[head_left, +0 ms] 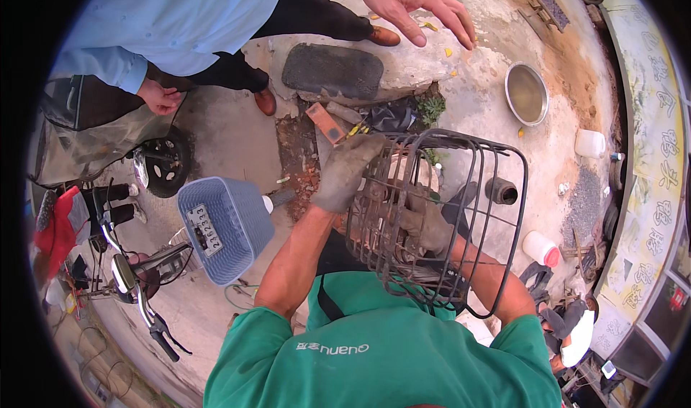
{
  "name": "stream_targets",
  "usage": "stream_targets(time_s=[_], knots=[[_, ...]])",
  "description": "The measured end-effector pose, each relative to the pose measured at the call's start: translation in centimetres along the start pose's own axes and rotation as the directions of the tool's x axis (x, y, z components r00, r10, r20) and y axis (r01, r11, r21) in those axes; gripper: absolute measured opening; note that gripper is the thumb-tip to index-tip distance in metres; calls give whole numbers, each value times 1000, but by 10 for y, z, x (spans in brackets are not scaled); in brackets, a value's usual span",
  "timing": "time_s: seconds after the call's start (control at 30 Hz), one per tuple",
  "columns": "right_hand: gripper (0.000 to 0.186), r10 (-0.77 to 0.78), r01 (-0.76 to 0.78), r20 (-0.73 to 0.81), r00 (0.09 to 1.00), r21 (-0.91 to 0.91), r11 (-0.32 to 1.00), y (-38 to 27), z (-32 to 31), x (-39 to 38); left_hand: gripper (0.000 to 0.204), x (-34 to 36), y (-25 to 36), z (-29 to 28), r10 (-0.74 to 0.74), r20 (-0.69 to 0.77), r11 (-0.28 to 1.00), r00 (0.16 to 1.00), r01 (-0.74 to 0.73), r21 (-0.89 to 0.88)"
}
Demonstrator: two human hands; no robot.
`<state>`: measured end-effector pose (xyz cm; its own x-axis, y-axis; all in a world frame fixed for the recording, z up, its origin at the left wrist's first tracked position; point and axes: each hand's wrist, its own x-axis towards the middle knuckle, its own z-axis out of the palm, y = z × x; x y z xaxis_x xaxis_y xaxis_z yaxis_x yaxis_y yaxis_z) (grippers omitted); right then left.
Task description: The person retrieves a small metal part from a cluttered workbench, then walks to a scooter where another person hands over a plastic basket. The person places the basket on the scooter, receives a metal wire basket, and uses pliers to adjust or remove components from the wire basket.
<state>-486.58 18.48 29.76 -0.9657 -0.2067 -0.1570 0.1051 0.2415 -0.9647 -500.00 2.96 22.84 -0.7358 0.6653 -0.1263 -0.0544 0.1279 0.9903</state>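
Note:
In front of my chest is a black wire bicycle basket (371, 224), tilted on its side, with its wide rim toward the right and its rusty base toward the left. My left hand (344, 174), in a dirty grey work glove, is closed on the upper left edge of the base. My right hand (426, 224), gloved too, shows between the wires and is closed near the middle of the base. Wires cover part of its fingers, so its exact hold is partly hidden.
A person in a light blue shirt (180, 19) stands ahead, one hand (414, 5) reaching above the basket. A bike with a blue plastic basket (252, 224) stands at left. Ahead lie a brick (325, 123) and a dark slab (332, 70); a metal basin (526, 93) is at right.

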Motion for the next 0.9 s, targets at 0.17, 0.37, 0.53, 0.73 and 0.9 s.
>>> stream_targets(time_s=[0.17, 0.37, 0.53, 0.73, 0.9], knots=[[42, 425, -265, -173, 889, 563, 783, -3, 16, -15, 39, -5, 23, 3, 51, 40, 938, 998, -62, 340], [42, 534, -343, -205, 820, 571, 746, -14, 14, -15, 38, 1, 19, 0, 287, 117, 763, 951, -301, 572], [43, 528, -325, -233, 817, 570, 754, -14, 10, -21, 36, 6, 14, 6, 287, 97, 835, 953, -298, 463], [41, 462, -271, -241, 854, 552, 789, -4, 2, -23, 39, 8, 17, 16, 145, 187, 820, 972, -224, 527], [31, 425, -280, -243, 872, 463, 841, 5, 1, -23, 40, 6, 12, 30, 109, 202, 814, 973, -204, 543]])
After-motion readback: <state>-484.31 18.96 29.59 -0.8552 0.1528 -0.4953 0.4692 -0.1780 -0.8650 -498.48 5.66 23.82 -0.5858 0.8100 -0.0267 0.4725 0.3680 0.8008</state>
